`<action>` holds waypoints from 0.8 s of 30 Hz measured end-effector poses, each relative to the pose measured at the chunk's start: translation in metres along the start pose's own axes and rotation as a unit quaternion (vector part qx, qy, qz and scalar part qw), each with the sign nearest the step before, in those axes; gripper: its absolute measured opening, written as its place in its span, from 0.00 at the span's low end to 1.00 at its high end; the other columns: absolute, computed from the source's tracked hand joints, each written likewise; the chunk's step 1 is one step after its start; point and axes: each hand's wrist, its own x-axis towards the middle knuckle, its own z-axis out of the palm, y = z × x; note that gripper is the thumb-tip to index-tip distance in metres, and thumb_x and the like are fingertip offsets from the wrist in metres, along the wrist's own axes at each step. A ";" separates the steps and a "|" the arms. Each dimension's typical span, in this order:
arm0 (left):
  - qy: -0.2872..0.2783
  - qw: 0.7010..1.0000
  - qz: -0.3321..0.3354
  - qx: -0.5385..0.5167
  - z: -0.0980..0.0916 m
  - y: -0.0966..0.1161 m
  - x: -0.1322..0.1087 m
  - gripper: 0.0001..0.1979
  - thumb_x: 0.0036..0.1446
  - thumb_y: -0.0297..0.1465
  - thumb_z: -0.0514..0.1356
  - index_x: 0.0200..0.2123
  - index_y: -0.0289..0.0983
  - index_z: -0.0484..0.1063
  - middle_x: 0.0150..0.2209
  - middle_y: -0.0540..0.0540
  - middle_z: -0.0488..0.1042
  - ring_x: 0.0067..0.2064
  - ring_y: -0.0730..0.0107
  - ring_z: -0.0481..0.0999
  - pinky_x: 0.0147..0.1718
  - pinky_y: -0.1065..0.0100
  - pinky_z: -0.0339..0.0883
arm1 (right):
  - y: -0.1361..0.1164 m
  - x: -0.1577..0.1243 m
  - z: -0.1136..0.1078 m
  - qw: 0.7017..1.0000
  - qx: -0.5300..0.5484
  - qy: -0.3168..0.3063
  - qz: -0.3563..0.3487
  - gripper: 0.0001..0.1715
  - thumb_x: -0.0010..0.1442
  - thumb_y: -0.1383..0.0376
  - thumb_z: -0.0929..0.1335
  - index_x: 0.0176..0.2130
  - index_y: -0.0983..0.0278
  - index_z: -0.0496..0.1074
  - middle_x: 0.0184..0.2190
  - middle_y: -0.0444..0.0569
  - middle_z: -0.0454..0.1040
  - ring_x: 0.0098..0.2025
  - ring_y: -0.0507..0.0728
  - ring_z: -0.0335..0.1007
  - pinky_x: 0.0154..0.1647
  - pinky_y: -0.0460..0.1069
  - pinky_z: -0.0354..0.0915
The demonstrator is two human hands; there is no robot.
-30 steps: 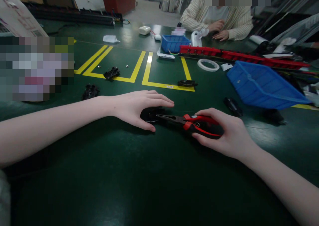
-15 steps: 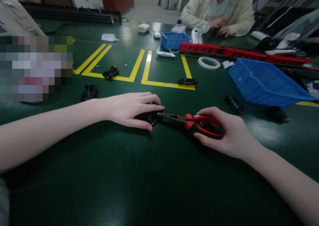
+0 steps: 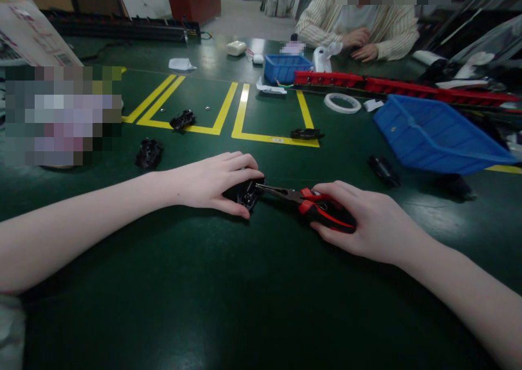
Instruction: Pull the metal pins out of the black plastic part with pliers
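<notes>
Long-nosed pliers with red-and-black handles (image 3: 304, 197), clasped in the right hand (image 3: 367, 220), point lengthwise leftward, tips at the small black plastic-looking part (image 3: 248, 197) that the nearer left hand (image 3: 218, 182) grips on the dark green table (image 3: 244, 294).

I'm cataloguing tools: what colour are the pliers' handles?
The pliers' handles are red and black, seen best in the head view.

The left grip (image 3: 218, 182) arches palm-down, thumb (image 3: 232, 207) set apart; the right grip (image 3: 373, 226) curls; both forearms (image 3: 93, 217) slant inward.
</notes>
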 end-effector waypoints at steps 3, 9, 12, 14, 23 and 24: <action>0.005 1.000 0.004 0.000 0.000 -0.001 0.001 0.37 0.62 0.54 0.58 0.62 0.31 0.64 0.56 0.34 0.68 0.55 0.52 0.70 0.53 0.59 0.65 | -0.003 0.001 0.000 1.000 -0.027 -0.012 0.002 0.33 0.60 0.48 0.64 0.58 0.61 0.67 0.44 0.53 0.76 0.32 0.59 0.74 0.30 0.52 0.66; 0.008 1.000 0.001 0.003 0.001 -0.003 0.002 0.38 0.61 0.57 0.56 0.61 0.32 0.65 0.55 0.34 0.69 0.53 0.52 0.70 0.51 0.58 0.65 | -0.003 0.003 -0.003 0.996 -0.081 -0.019 -0.029 0.41 0.64 0.47 0.61 0.71 0.58 0.54 0.36 0.51 0.72 0.24 0.54 0.66 0.26 0.49 0.58; 0.014 1.000 0.002 0.008 0.001 -0.003 0.003 0.38 0.61 0.56 0.57 0.61 0.33 0.65 0.54 0.35 0.69 0.53 0.52 0.70 0.51 0.58 0.64 | -0.003 0.003 -0.006 0.997 -0.061 -0.041 -0.016 0.40 0.64 0.47 0.62 0.70 0.56 0.56 0.36 0.51 0.73 0.25 0.54 0.68 0.26 0.49 0.59; 0.020 1.000 0.000 0.014 0.001 -0.002 0.003 0.37 0.61 0.56 0.57 0.61 0.33 0.66 0.53 0.36 0.70 0.52 0.51 0.71 0.51 0.58 0.63 | -0.004 0.001 -0.008 0.997 -0.053 -0.048 -0.005 0.40 0.63 0.47 0.62 0.69 0.56 0.58 0.37 0.51 0.74 0.26 0.55 0.69 0.27 0.49 0.60; 0.025 0.999 0.006 0.023 0.003 -0.003 0.003 0.37 0.61 0.56 0.57 0.60 0.32 0.67 0.52 0.36 0.70 0.52 0.52 0.71 0.50 0.59 0.62 | -0.016 -0.001 -0.005 0.996 -0.080 -0.025 0.017 0.39 0.62 0.46 0.62 0.67 0.58 0.62 0.38 0.52 0.75 0.26 0.56 0.71 0.27 0.50 0.62; 0.025 0.999 0.004 0.024 0.003 -0.003 0.003 0.37 0.60 0.56 0.57 0.60 0.32 0.67 0.52 0.36 0.70 0.52 0.52 0.70 0.50 0.59 0.62 | -0.017 0.000 -0.006 0.996 -0.081 -0.022 0.018 0.39 0.62 0.46 0.63 0.66 0.58 0.63 0.38 0.53 0.76 0.26 0.55 0.71 0.26 0.49 0.61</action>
